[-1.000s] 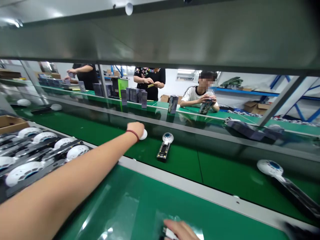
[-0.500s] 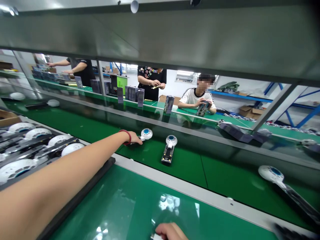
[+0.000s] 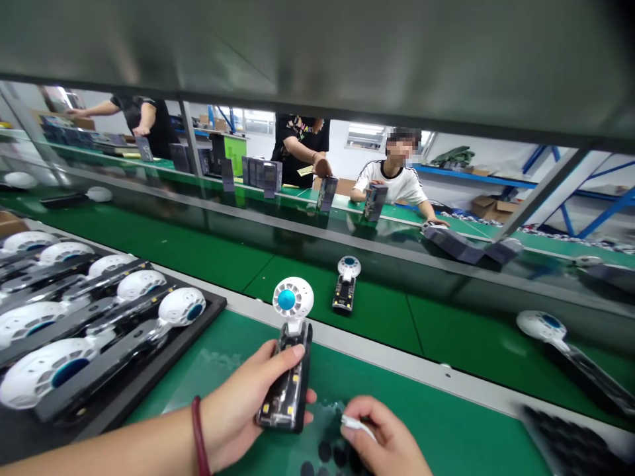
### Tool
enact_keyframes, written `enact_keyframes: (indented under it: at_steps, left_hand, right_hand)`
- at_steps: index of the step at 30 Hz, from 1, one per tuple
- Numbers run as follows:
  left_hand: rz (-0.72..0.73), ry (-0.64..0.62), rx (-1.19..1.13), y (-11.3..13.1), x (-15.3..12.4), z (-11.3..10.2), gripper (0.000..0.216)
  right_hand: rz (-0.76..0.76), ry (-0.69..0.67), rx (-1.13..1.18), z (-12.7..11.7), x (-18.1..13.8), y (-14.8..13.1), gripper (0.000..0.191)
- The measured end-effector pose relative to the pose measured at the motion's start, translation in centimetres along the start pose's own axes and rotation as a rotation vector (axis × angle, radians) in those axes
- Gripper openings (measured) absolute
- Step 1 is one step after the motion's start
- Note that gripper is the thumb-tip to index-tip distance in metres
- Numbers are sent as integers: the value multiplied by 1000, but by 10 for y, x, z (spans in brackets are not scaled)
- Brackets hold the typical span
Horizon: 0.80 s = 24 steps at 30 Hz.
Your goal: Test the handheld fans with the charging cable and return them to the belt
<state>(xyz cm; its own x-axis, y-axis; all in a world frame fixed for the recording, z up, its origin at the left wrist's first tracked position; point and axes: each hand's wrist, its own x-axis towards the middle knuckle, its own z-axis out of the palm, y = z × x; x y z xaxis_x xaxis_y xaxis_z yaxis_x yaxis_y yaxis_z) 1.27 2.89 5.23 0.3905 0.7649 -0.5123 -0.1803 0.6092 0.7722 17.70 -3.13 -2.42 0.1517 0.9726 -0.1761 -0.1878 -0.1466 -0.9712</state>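
Loosely is how the left hand point(image 3: 238, 416) seems to have the device point(image 3: 289, 370): thumb laid along the top of the dark body, fingers curled beneath, closed on the near half only. The white round head juts well beyond the fingertips, unsupported, above the green bench point(image 3: 446, 430). Because that head looks like the heavier end, a slack hold could let it dip or twist out of the palm and knock on the bench.

Just right of that grip, the right hand point(image 3: 389, 443) is closed in a pinch on a small white piece point(image 3: 355, 424), thumb against forefinger; what the piece is I cannot tell. It is tiny and held only at its tip, so a slight slip of the fingers could drop it among the dark spots on the bench beneath the hands, where it would be hard to find.

Left of the grip, the tray point(image 3: 214, 305) of like devices lies near the forearm. A careless sweep of the elbow might nudge one out of its row.
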Motion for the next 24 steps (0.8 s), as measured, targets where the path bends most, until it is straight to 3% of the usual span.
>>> enact_keyframes:
  at_steps: [3,6,10,14,17,22,24]
  left_hand:
    - [-24,-55,-8,-22,3,-3,31]
    - [-5,-186,96,-40,12,-9,49]
    - [199,-237,453,-51,18,-12,71]
    - [317,-192,683,-55,16,-10,77]
    - [323,-174,753,-57,10,-8,79]
    - [287,-277,895,-51,1,-2,79]
    - [264,-286,879,-50,-1,-1,79]
  right_hand:
    - [63,-3,80,-2,0,-2,32]
    - [87,4,91,-4,0,-6,32]
    - [-106,-34,-218,0,-6,-25,6]
    - [-247,-81,-371,12,-15,-41,24]
    - [-185,-31,-292,21,-18,-44,21]
    - [40,127,111,26,-17,-51,12]
    - [44,138,52,25,-16,-54,9]
